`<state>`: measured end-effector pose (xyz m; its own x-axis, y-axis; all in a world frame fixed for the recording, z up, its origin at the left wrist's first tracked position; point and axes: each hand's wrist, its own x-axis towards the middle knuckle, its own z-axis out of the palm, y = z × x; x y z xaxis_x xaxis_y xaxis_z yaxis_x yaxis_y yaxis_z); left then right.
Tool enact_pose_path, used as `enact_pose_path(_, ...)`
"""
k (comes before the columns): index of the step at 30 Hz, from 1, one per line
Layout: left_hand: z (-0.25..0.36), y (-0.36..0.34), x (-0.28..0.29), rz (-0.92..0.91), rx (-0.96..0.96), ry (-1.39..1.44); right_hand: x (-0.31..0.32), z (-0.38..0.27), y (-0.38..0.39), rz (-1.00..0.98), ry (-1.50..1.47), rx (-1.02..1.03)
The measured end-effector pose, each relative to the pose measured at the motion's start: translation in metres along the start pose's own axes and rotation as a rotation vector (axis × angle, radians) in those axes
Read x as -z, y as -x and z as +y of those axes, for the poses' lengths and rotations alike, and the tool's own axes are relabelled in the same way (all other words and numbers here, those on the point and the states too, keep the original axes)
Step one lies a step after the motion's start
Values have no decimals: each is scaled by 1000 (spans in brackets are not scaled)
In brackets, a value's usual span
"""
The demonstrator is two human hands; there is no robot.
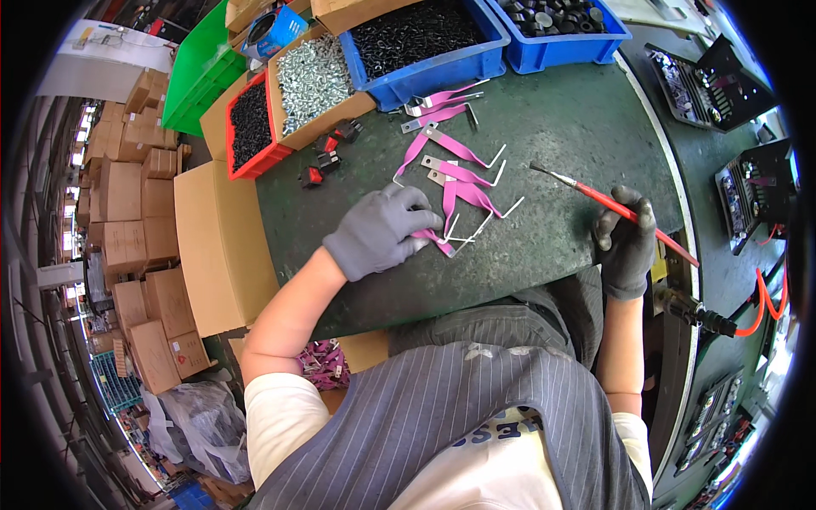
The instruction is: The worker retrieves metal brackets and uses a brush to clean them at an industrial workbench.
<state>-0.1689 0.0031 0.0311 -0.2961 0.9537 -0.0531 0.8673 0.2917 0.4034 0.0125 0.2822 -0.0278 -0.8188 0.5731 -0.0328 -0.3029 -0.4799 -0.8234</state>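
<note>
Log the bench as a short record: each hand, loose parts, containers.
Left hand: grey-gloved, pinching a bent pink strip
Right hand: dark-gloved, holding a red-handled brush, tip toward the left
Loose on bench: more pink strips, partly overlapping; red-and-black pieces
Containers at far side: red bin, cardboard box of silver screws, two blue bins of black parts

Brush (619, 207): slim red handle, dark bristle tip, bare metal ferrule. Gripped mid-handle, slanted, tip to 10 o'clock, butt to 4. Sits at 2–3 o'clock from the pinched bracket (441, 244): pink strip, lying 10-to-4, 10 o'clock end partly hidden. Other brackets (463, 173): pink mid-sections, bare silver ends, some with holes, bent tips; loose overlapping group at 12–1 o'clock from the pinched one, more at 12 beyond.
</note>
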Motion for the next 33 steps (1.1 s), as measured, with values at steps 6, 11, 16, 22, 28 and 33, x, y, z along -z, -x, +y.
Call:
enact_pose_path(6,1,15,-5,343,-12,77,-27,-14,17,-55,111,-45)
enact_pose_path(11,28,33,-30,325,78,1206,-65,-36,23,-219,156,40)
enact_pose_path(16,34,36,-19,290,39,915,-94,-48,19,-350,210,191)
enact_pose_path(22,40,39,-18,341,-66,823,-98,-56,24,-375,261,212)
enact_pose_path(28,41,38,-13,301,-70,749,-96,-66,32,-360,265,288)
enact_pose_path(33,39,38,-14,322,-91,704,-96,-64,30,-376,454,365)
